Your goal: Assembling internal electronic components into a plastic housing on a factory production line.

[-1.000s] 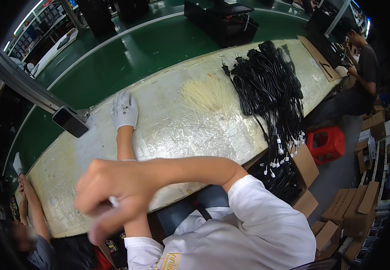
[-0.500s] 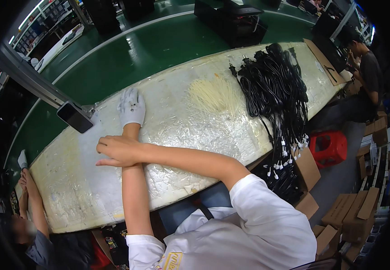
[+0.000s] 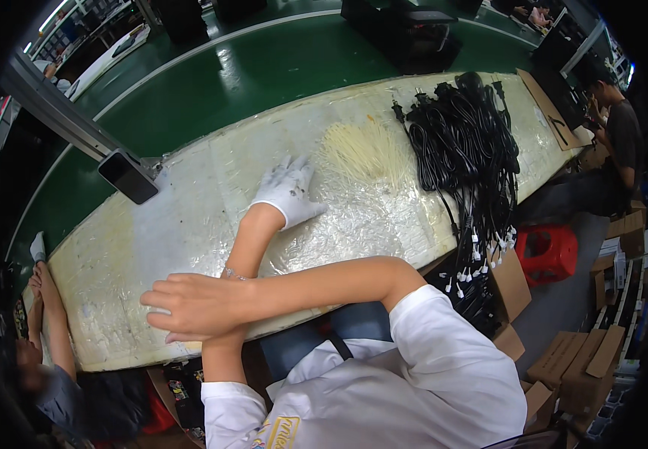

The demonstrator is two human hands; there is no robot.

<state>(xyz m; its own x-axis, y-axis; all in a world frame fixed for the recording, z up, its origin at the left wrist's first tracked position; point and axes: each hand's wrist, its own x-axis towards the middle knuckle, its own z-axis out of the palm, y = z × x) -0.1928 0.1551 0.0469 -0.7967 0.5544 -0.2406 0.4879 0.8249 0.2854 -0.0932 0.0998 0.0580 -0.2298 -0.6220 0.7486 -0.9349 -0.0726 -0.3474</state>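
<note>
My left hand (image 3: 288,193), in a white glove with grey smudges, lies palm down on the plastic-wrapped tabletop (image 3: 189,247) with its fingers spread. Nothing shows in it. Bare and ungloved, my right hand (image 3: 193,305) rests across my left forearm. Its fingers reach past the arm to the left, loosely bent and a little apart, holding nothing visible. A thin bracelet (image 3: 234,275) shows between the two arms. Nearest the glove, on its right, is a loose pile of pale cable ties (image 3: 365,152). Beyond it lies a heap of bundled black power cords (image 3: 466,142).
White connectors hang over the table's edge above an open carton (image 3: 509,280). A black phone-like device (image 3: 128,176) is mounted at the left. A red stool (image 3: 547,254) and cartons (image 3: 578,359) stand right. Co-workers sit at both ends; a green conveyor (image 3: 264,82) runs behind.
My gloved left hand has swung right and nearer, toward the cable ties. My right hand has moved down along the left forearm, nearer to my body. The view has shifted slightly.
</note>
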